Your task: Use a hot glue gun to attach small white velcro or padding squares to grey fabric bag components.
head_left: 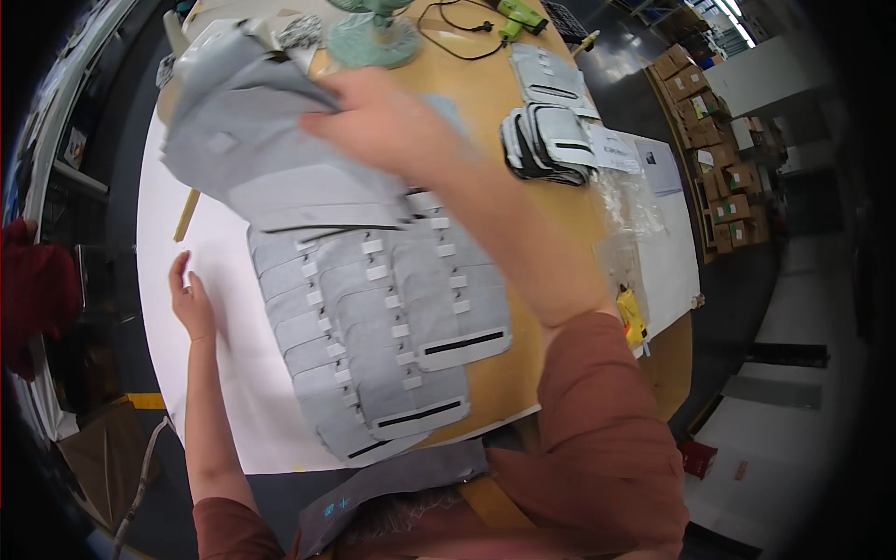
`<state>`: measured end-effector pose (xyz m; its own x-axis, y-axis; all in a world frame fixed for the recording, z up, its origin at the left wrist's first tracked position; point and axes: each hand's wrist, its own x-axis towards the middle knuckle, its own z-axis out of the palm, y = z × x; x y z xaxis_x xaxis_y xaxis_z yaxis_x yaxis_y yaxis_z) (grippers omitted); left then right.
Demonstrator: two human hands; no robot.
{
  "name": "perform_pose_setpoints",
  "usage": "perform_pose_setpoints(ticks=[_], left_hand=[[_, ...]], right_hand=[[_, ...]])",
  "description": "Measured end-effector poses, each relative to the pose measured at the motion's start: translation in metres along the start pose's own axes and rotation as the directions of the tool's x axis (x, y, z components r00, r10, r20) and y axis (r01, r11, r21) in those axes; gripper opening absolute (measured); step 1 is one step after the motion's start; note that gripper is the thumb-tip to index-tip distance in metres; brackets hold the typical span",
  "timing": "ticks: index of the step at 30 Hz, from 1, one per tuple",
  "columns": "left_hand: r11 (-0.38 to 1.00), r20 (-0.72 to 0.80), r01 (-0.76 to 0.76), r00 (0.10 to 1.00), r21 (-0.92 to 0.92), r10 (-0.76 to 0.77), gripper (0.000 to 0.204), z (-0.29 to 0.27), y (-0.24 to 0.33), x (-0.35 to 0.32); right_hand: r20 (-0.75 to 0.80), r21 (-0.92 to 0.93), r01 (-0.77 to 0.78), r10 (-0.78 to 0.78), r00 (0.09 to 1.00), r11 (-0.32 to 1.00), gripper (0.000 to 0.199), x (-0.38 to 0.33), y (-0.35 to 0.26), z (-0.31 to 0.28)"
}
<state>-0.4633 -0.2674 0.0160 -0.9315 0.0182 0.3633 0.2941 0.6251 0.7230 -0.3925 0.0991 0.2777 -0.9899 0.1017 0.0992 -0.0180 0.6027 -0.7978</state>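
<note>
My right hand [373,121] reaches far across the table, its fingers pinched on a large grey fabric piece [271,121]. That piece is raised and creased, with a pale band and a dark line along its lower edge. Below it lie overlapping grey fabric panels [364,327] in three slanting rows, with small white tags down each row. The front panels each show a black strip near the rounded end. My left hand [193,303] is over the white sheet [252,411] left of the rows, fingers apart, holding nothing.
At the right stand a stack of folded grey pieces with black edging [551,145] and another grey pile [549,75]. A pale green fan base [373,39], a green corded tool [518,17], a yellow tool [632,317] and a wooden stick [187,215] lie around. Cardboard boxes [728,177] stand beyond.
</note>
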Motion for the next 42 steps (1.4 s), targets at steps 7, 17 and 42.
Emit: perform_pose_setpoints(ticks=[7,17,42], left_hand=[[0.982,0.235,0.064,0.972,-0.178,-0.021,0.034,0.128,0.145,-0.025],[0.974,0.204,-0.011,0.977,-0.228,0.059,0.032,0.212,0.25,-0.064],[0.999,0.594,0.014,0.804,-0.052,0.02,0.02,0.242,0.35,-0.072]], right_hand=[[0.045,0.139,-0.285,0.282,0.958,0.948,0.039,-0.098,0.067,-0.232],[-0.326,0.101,-0.435,0.443,0.835,0.895,0.038,-0.128,0.21,-0.465],[-0.658,-0.092,-0.575,0.384,0.648,0.813,0.037,-0.144,0.31,-0.564]])
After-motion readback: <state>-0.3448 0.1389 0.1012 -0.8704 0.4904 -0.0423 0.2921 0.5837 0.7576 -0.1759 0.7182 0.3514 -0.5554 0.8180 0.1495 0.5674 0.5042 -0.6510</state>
